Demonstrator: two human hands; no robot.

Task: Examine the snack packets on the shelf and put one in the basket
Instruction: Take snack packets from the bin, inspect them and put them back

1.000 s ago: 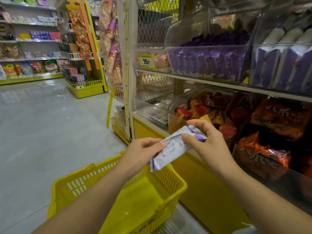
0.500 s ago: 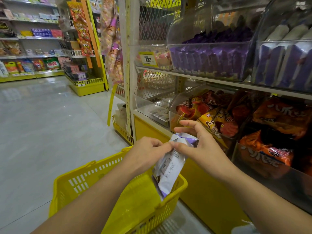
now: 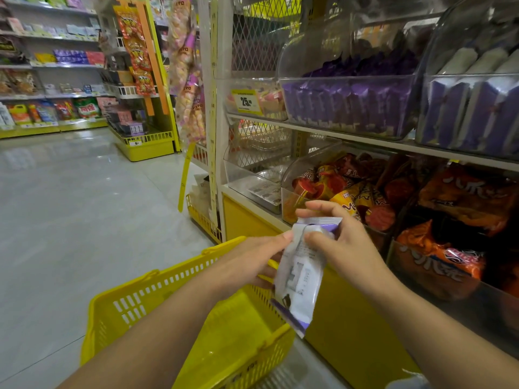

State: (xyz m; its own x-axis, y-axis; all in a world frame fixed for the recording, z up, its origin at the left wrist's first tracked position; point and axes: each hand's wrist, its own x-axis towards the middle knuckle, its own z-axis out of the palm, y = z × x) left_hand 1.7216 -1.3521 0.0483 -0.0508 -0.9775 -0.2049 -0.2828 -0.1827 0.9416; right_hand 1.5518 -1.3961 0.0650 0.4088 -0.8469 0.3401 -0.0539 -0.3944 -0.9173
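Observation:
A white and purple snack packet (image 3: 302,276) hangs upright over the far right corner of the yellow basket (image 3: 157,299), its printed back facing me. My right hand (image 3: 339,248) pinches its top edge between thumb and fingers. My left hand (image 3: 252,262) holds the packet's left side, fingers curled behind it. The basket sits below my left forearm. More purple packets (image 3: 345,105) fill a clear bin on the shelf above.
Clear bins of red and orange snack bags (image 3: 463,197) line the lower shelf at right. White and purple packs (image 3: 471,113) stand in the upper right bin. A yellow price tag (image 3: 246,101) marks the shelf. Grey floor (image 3: 70,206) opens to the left, with more shelves (image 3: 50,94) behind.
The packet has swung from lying slantwise between my hands to hanging upright. Both hands have closed in together at its top, over the basket's corner.

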